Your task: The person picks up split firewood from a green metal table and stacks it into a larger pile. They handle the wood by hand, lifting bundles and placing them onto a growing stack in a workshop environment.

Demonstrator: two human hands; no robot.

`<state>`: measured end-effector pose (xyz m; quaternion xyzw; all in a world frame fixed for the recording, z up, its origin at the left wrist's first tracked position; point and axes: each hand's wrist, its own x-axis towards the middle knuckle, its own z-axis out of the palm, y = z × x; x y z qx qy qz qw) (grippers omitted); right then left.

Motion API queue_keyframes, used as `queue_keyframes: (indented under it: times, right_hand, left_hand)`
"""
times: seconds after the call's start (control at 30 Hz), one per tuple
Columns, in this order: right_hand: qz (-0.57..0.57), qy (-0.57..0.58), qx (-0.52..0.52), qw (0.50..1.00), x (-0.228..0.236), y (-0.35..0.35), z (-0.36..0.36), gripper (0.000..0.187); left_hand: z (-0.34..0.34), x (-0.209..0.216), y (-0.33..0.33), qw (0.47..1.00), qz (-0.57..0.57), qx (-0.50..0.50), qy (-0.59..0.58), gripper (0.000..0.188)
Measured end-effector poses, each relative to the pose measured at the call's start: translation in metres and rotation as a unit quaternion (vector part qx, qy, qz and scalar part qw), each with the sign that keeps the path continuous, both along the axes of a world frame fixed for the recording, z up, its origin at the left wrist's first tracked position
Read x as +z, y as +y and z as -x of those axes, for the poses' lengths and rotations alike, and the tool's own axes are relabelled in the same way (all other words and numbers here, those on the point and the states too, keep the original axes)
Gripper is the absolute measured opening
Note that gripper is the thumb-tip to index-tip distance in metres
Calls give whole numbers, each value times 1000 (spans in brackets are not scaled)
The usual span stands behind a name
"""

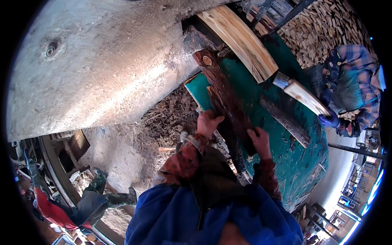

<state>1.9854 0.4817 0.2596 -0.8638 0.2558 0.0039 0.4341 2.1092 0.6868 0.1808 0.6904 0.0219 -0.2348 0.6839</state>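
In the head view, the person bends over a green surface (281, 163) with a dark, bark-covered log (222, 85) lying lengthwise in front of them. A round knot shows near its far end, and its near end comes back between the two hands. The left hand (208, 122) is at the log's left edge, fingers curled and thumb pointing across toward the bark; its fingertips are hidden, so I cannot tell whether it is closed on the wood. The right hand (260, 143) is lower down at the right edge, fingers bent inward against the log (whether they grip or merely press, I cannot tell).

The step in hand looks like steadying or lining up this log, judging by the hands set on opposite sides of it. Any shift of the log from here calls for both hands to work together, with a firm hold on each edge, since rough bark may well drag on the surface or flake under the fingers.

Space matters too: a pale split plank (241, 43) lies beyond the log to the right, and a thinner bark-covered piece (286, 120) rests on the surface to the right of the right hand. Farther right, a co-worker's gloved hand (329, 120) holds the end of a pale block (306, 98) (close enough to the surface that a swing of the log toward that side would need care).
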Motion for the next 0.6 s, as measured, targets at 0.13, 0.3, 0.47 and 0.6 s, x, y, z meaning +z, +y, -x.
queue_keyframes:
  times: [0.13,0.3,0.47,0.6]
  right_hand:
    - [-30,5,-45,999,-17,12,63,32]
    - [-38,65,-59,995,4,18,93,30]
    - [-41,66,-61,995,-13,6,123,36]
    - [78,69,24,994,3,-1,111,35]
  left_hand:
    - [-2,-3,1,1000,17,-13,-19,23]
    - [-1,9,-1,988,112,27,100,19]
    - [0,28,6,971,158,43,175,21]
    - [2,76,-15,991,36,25,124,32]
